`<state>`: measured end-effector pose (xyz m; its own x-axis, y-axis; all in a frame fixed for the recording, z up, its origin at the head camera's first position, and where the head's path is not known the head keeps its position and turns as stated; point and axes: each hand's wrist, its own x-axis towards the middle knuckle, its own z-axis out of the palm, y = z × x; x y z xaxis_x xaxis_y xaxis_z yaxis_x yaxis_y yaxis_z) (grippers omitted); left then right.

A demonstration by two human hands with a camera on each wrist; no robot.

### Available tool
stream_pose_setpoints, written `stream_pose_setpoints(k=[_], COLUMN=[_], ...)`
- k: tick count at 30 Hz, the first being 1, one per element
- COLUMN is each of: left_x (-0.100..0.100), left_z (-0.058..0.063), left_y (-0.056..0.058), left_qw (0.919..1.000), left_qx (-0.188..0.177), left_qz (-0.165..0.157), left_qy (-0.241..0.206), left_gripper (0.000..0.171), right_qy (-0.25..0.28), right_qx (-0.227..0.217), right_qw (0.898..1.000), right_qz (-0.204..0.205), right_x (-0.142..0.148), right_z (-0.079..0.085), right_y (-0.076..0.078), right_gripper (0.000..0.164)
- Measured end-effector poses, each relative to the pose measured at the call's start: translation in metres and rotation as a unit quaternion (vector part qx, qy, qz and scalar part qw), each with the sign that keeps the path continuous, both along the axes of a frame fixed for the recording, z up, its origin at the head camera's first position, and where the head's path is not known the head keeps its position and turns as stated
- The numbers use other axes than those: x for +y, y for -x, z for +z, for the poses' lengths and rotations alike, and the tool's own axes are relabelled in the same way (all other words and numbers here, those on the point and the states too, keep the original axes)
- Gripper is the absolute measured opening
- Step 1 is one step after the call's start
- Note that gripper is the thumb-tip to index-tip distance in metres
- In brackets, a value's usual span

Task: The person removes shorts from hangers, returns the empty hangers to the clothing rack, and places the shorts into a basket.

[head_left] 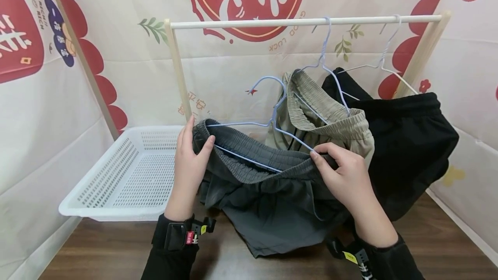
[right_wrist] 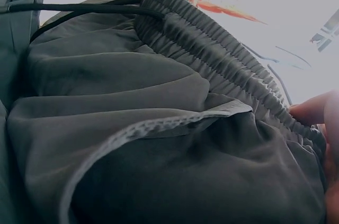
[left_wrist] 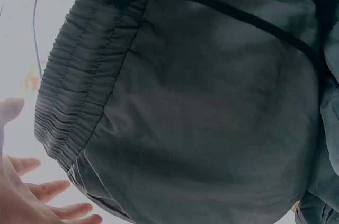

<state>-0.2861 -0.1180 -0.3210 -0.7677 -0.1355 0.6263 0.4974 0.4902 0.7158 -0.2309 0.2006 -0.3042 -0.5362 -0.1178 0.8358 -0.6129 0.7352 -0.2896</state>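
Dark grey shorts (head_left: pixel 268 215) with an elastic waistband hang on a pale blue wire hanger (head_left: pixel 284 93), whose lower bar runs inside the waist opening. My right hand (head_left: pixel 348 178) pinches the waistband's right end at the hanger's shoulder; part of this hand shows at the right wrist view's edge. At the waistband's left end is my left hand (head_left: pixel 188 163), fingers extended upward. The left wrist view shows those fingers (left_wrist: pixel 50 189) spread and slightly apart from the waistband (left_wrist: pixel 79 70). A dark drawstring (left_wrist: pixel 228 12) crosses the shorts' front.
Behind stands a rack with a white rail (head_left: pixel 241 24). Khaki shorts (head_left: pixel 358 131) on a blue hanger and black shorts (head_left: pixel 412 141) on a white hanger (head_left: pixel 404 82) hang from it. A white perforated basket (head_left: pixel 78 185) sits left on the wooden table (head_left: pixel 113 249).
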Motion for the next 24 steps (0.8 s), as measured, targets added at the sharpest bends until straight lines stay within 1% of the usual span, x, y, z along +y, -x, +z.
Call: stream_pose_setpoints(k=[2, 6, 9, 15, 18, 24], left_x=[-0.001, -0.005, -0.008, -0.012, -0.013, -0.015], left_z=[0.001, 0.0, 0.0, 0.001, 0.002, 0.002], left_y=[0.001, 0.002, 0.002, 0.003, 0.003, 0.004], left_qw=[0.9999, 0.9993, 0.9988, 0.9959, 0.9954, 0.9946], left_qx=[-0.009, -0.027, -0.041, -0.088, -0.093, -0.093], left_qz=[0.002, 0.005, 0.007, 0.004, 0.009, 0.031], left_qy=[-0.005, -0.023, -0.024, -0.02, -0.023, -0.034], left_gripper=[0.07, 0.061, 0.056, 0.053, 0.047, 0.037], right_qy=[-0.002, -0.013, -0.023, -0.029, -0.028, -0.025], right_qx=[0.001, 0.005, 0.008, 0.014, 0.014, 0.004], right_qw=[1.0, 1.0, 0.999, 0.998, 0.998, 0.997], right_qz=[0.008, 0.023, 0.032, 0.052, 0.059, 0.075], right_x=[0.0, -0.001, -0.002, -0.002, -0.002, -0.003], right_z=[0.0, 0.001, 0.001, 0.002, 0.002, 0.003], right_y=[-0.001, -0.003, -0.005, -0.008, -0.009, -0.01], right_gripper=[0.011, 0.013, 0.014, 0.017, 0.018, 0.019])
